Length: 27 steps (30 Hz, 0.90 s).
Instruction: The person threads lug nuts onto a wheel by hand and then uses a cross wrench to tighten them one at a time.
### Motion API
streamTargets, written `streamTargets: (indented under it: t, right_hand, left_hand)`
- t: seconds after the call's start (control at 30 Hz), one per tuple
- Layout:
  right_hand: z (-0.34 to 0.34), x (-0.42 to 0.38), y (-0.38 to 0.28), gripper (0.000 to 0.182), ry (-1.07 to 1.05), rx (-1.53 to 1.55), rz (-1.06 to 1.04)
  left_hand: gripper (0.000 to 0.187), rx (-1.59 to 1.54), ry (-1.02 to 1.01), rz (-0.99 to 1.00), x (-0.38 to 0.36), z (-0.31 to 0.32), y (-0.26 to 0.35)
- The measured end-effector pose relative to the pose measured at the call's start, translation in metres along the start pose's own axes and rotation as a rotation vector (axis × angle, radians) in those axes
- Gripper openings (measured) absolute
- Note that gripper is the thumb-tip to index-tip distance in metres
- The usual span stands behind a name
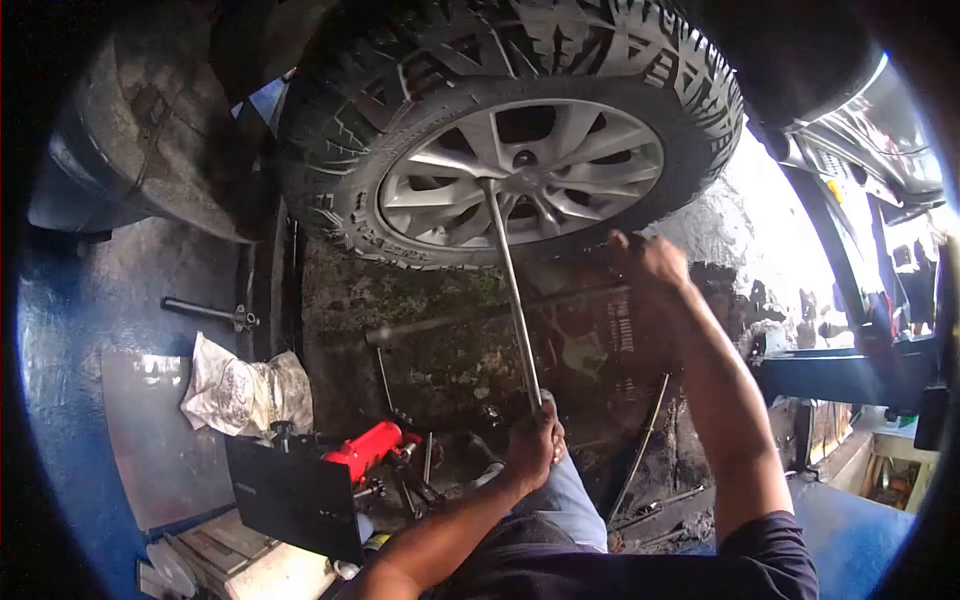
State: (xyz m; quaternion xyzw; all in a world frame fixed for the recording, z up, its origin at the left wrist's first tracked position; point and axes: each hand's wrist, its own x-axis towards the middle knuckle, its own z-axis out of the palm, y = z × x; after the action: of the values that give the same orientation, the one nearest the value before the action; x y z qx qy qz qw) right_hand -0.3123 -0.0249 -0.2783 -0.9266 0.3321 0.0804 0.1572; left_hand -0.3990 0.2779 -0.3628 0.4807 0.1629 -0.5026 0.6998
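Observation:
My left hand (pixel 533 445) is closed around the lower end of a long metal lug wrench (pixel 515 290). The wrench slants up to the hub of a silver alloy wheel (pixel 440 222), its top end against the wheel near the lug nuts. Around the rim is a chunky black off-road tire (pixel 690 150). Raised at the tire's lower right is my right hand (pixel 655 260), off the wrench. Its fingers are dark and blurred, so I cannot see whether they are closed or hold anything.
Lower left are a red tool like a jack (pixel 372 447), a black panel (pixel 292 497) and a stained white sack (pixel 240 390). A metal tool (pixel 212 312) lies on the blue floor. Several rods lie on the dirty ground, including one thin rod (pixel 642 440) right of my leg.

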Motion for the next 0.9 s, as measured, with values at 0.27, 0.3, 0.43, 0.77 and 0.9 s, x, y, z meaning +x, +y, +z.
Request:
streamTargets:
  t: [0.27, 0.3, 0.43, 0.77, 0.9]
  right_hand:
    - [-0.078, -0.013, -0.008, 0.041, 0.92, 0.07, -0.311]
    - [-0.015, 0.011, 0.014, 0.04, 0.744, 0.049, -0.191]
    - [0.143, 0.044, 0.072, 0.042, -0.095, 0.115, -0.157]
    - [0.041, -0.051, 0.036, 0.032, -0.103, 0.136, -0.089]
    - [0.03, -0.05, 0.025, 0.027, -0.058, 0.076, -0.1]
  left_hand:
    - [0.046, 0.025, -0.047, 0.007, -0.009, 0.009, 0.004]
    - [0.046, -0.001, -0.005, -0.033, -0.014, 0.019, 0.01]
    - [0.053, 0.423, 0.285, 0.053, 0.012, -0.029, -0.006]
    - [0.052, 0.553, 0.04, 0.083, -0.05, -0.019, -0.029]
    - [0.051, 0.455, 0.05, 0.074, -0.03, -0.028, -0.027]
